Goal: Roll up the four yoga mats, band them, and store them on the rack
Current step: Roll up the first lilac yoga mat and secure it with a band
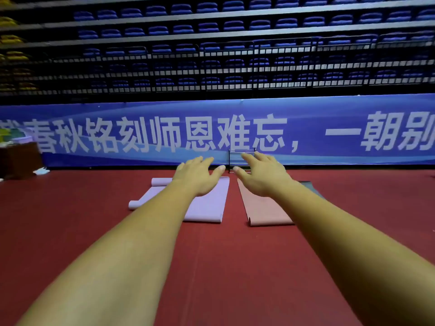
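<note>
Several yoga mats lie unrolled side by side on the red floor. A lilac mat (208, 205) lies in the middle, a second lilac mat (150, 192) to its left, a pink mat (263, 210) to the right, and a dark grey mat (312, 187) peeks out behind my right forearm. Their ends curl up. My left hand (196, 176) and my right hand (262, 175) are stretched forward in the air above the mats, fingers spread, holding nothing. A small metal rack (241, 152) stands against the banner wall, partly hidden behind my right hand.
A blue banner (329, 132) with white characters runs along the wall behind the mats. Tiers of blue seats rise above it. A dark brown box (20, 158) stands at the far left. Open red floor (211, 267) lies between me and the mats.
</note>
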`<act>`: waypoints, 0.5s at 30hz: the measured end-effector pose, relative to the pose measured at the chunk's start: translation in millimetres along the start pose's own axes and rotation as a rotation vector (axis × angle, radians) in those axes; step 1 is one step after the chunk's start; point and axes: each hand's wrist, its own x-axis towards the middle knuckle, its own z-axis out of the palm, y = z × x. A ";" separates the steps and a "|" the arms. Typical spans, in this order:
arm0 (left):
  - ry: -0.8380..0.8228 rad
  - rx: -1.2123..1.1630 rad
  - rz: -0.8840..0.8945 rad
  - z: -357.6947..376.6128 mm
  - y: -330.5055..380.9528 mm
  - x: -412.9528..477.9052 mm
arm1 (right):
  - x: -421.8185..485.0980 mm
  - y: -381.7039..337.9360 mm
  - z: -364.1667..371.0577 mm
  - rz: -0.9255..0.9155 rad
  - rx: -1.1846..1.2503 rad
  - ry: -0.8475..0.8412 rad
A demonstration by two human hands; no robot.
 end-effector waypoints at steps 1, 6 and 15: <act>-0.021 0.008 -0.009 4.0 -2.3 -0.2 | 1.2 0.5 6.1 0.000 -0.007 -0.023; -0.080 0.025 -0.019 37.9 -24.0 7.4 | 13.5 1.0 49.8 0.004 -0.011 -0.104; -0.204 0.073 -0.003 106.3 -113.4 58.6 | 77.2 -31.6 151.0 0.062 -0.018 -0.211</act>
